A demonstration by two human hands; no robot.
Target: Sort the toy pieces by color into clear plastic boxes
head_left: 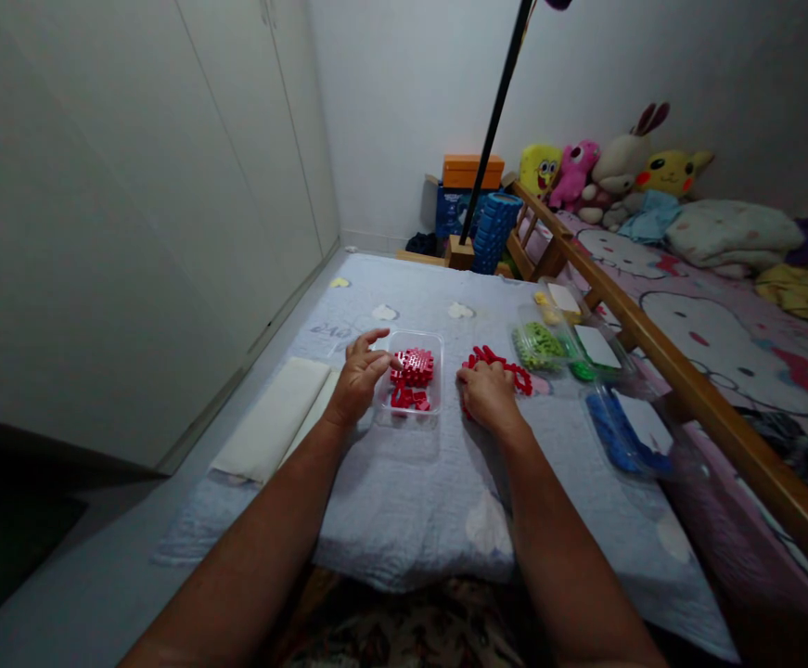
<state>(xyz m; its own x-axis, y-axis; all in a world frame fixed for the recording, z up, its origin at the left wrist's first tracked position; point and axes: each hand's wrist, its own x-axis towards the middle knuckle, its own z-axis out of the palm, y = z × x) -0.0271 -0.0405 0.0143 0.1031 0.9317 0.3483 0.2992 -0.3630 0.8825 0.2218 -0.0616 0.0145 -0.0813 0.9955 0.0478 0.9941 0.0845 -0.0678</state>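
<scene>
A clear plastic tray (pixel 434 340) on a pale blue quilt holds a block of joined red bricks (pixel 414 365) and loose red bricks (pixel 409 398). My left hand (pixel 360 376) rests at the tray's left rim, fingers spread, the forefinger reaching in toward the red block. My right hand (pixel 488 393) lies just right of the tray, curled over the near end of a chain of red pieces (pixel 507 363) on the quilt; what its fingers hold is hidden.
To the right stand clear trays of green pieces (pixel 540 344) and blue pieces (pixel 618 434), with white cards. A folded white cloth (pixel 275 417) lies left. A wooden bed rail (pixel 660 353), plush toys (pixel 609 172) and a black pole (pixel 493 121) are behind.
</scene>
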